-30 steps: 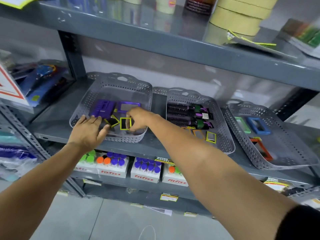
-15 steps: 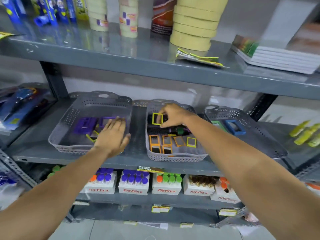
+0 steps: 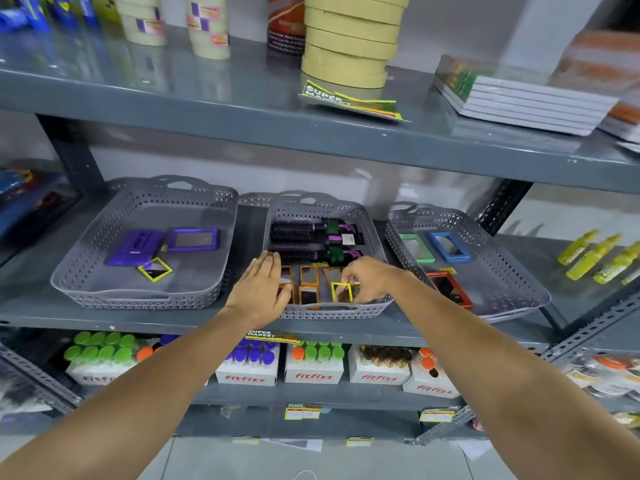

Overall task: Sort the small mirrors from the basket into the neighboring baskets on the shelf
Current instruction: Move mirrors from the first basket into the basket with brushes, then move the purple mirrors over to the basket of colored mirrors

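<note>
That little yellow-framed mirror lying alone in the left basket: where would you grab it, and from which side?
The yellow-framed mirror lies flat on the floor of the left basket, turned like a diamond, one corner close to the purple case. I would come straight down from above and pinch two opposite frame edges on the free side, facing the basket's front, probably tipping one corner up first, since it is thin.

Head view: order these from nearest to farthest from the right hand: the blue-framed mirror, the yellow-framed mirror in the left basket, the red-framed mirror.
1. Red-framed mirror, right basket, just beside the right hand.
2. Blue-framed mirror, same basket, farther back.
3. Yellow-framed mirror, left basket, past the left hand.
</note>
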{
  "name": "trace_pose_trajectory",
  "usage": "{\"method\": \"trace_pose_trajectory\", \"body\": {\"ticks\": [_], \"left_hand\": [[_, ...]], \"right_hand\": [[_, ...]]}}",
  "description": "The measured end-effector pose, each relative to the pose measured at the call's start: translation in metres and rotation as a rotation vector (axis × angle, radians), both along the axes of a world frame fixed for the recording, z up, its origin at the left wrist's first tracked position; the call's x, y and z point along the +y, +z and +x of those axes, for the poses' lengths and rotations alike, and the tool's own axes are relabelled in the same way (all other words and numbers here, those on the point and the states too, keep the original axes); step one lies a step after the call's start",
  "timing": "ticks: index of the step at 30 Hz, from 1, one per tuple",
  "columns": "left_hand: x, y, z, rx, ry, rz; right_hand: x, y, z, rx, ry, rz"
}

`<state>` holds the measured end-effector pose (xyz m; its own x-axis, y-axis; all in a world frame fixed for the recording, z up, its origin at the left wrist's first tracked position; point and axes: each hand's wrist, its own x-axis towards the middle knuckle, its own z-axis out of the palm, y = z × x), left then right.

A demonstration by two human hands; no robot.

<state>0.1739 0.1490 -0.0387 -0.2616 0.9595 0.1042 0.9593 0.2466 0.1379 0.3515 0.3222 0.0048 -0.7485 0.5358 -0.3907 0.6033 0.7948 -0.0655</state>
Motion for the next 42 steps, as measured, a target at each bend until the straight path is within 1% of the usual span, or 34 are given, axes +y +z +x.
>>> {"method": "trace_pose_trajectory", "body": {"ticks": [8,15,18,21,26,32,35,38,42], "left_hand": [[0.001,-0.005,-0.001,0.014,0.005,-0.002],[0.002,-0.007,-0.001,0.011,0.005,-0.002],[-0.001,-0.004,-0.001,0.024,0.04,0.015],[-0.008,0.006,-0.008,0.043,0.105,0.06],[-0.036,0.029,-0.049,0.066,0.242,0.118],[-0.1,0.034,-0.125,0.079,0.405,0.121],[-0.124,0.032,-0.155,0.074,0.463,0.112],[-0.143,0.025,-0.177,0.079,0.475,0.098],[-0.157,0.012,-0.19,0.048,0.426,0.112]], "right_hand": [[0.002,-0.014,-0.006,-0.09,0.081,0.029],[0.002,-0.013,-0.003,-0.079,0.072,0.002],[0.005,-0.005,-0.004,0.006,0.039,-0.016],[0.012,0.009,-0.014,0.09,0.046,0.041],[-0.001,0.033,-0.069,0.218,0.082,0.2],[-0.065,0.042,-0.177,0.295,0.138,0.213],[-0.101,0.037,-0.226,0.322,0.082,0.261],[-0.133,0.022,-0.269,0.309,0.033,0.233],[-0.165,0.0,-0.304,0.29,0.041,0.172]]}}
